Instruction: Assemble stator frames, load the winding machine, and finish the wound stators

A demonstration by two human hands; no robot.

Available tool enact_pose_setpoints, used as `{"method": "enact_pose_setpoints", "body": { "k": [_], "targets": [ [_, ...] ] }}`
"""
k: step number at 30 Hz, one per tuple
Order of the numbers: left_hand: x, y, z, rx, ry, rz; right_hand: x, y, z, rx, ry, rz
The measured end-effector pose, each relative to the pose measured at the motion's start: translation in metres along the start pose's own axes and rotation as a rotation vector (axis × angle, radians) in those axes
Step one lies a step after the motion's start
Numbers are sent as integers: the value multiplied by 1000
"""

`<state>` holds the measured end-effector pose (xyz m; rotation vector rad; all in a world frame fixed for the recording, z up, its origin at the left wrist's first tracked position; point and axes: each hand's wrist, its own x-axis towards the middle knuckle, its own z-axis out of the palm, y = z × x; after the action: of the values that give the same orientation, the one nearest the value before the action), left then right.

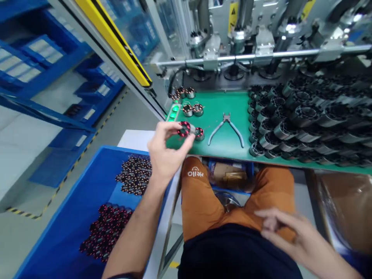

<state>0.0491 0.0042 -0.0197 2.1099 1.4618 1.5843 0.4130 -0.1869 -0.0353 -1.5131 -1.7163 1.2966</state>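
Between the thumb and fingers of my left hand [170,151] is a motor stator with red windings [184,129], held above the near left corner of the green mat [221,101]. Close to my thumb, a second red-wound stator [199,133] rests on the mat. Blue-handled cutting pliers [226,126] lie with handles spread to the right of it. My right hand [286,228] hovers over my right thigh, slightly blurred, its fingers loosely bent and apart with nothing visible in them. Behind the held piece, copper-wound stators [193,109] stand on the mat.
Bare stator cores [302,116] are stacked across the mat's right side. A machine rail [244,56] runs along the back. Green-lit buttons [174,111] sit at the mat's left edge. The blue bin [69,217] at left holds copper-wound stators [135,174] and red-wound stators [106,232].
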Motion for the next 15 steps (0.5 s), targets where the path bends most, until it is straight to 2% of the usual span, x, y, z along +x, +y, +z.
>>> {"method": "enact_pose_setpoints", "body": {
  "k": [2,4,6,8,11,15],
  "targets": [
    [-23,42,-1,-216,-37,34,12,-19,-7,124,133,8],
    [-41,77,2,-313,-170,71,25,-36,-12,359,211,-19],
    [-53,100,7,-360,-294,85,37,-49,-13,536,142,-40],
    [-60,111,15,-462,-355,80,46,-57,-13,623,-23,-20],
    [-63,116,22,-600,-416,80,50,-61,-14,695,-228,33],
    [-63,110,22,-590,-494,99,46,-57,-16,772,-263,62]
  ]
}}
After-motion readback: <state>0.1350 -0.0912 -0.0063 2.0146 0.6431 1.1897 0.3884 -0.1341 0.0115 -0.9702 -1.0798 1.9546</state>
